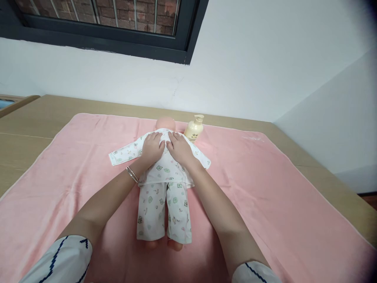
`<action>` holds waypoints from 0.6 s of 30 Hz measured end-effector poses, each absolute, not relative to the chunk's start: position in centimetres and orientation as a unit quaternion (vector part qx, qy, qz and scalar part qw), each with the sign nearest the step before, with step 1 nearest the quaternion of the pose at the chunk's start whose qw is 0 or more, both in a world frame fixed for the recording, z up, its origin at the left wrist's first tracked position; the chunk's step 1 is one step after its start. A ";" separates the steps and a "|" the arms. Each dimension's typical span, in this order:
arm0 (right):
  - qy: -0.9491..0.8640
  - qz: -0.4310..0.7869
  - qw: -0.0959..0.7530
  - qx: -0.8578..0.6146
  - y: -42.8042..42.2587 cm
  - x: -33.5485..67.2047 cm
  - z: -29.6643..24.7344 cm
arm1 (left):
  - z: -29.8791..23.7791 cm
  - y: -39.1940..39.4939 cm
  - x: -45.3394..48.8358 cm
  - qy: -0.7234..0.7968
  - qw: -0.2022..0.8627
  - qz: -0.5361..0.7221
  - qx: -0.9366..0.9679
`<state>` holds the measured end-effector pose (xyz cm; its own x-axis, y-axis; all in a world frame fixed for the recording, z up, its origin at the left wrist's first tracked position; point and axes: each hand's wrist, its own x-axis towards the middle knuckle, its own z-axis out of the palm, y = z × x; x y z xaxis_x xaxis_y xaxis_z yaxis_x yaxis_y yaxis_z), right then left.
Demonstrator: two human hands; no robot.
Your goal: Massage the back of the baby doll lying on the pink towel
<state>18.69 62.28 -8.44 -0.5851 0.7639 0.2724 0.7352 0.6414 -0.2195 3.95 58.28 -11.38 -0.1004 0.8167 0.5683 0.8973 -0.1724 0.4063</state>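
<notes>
A baby doll (166, 169) in white printed pyjamas lies stretched out on a pink blanket (250, 204), its bald head at the far end and its feet towards me. Which way its face is turned I cannot tell for sure. Flat on the left side of its upper body rests my left hand (152, 148), fingers stretched out. My right hand (179, 148) lies beside it on the right side, also flat, with a small gap between the two thumbs. Neither hand grips anything. Just right of the doll's head stands a cream pump bottle (194, 129).
The blanket covers most of a wooden table (59, 104). Behind it rises a white wall (132, 78) with a dark-framed window (188, 43). At the far left, a wooden edge (20, 104) sits by something blue.
</notes>
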 end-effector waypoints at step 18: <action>-0.899 0.060 0.178 -0.395 62.8 18.8 -8.7 | -11.8 58.7 3.8 -0.635 0.029 -0.380 -0.673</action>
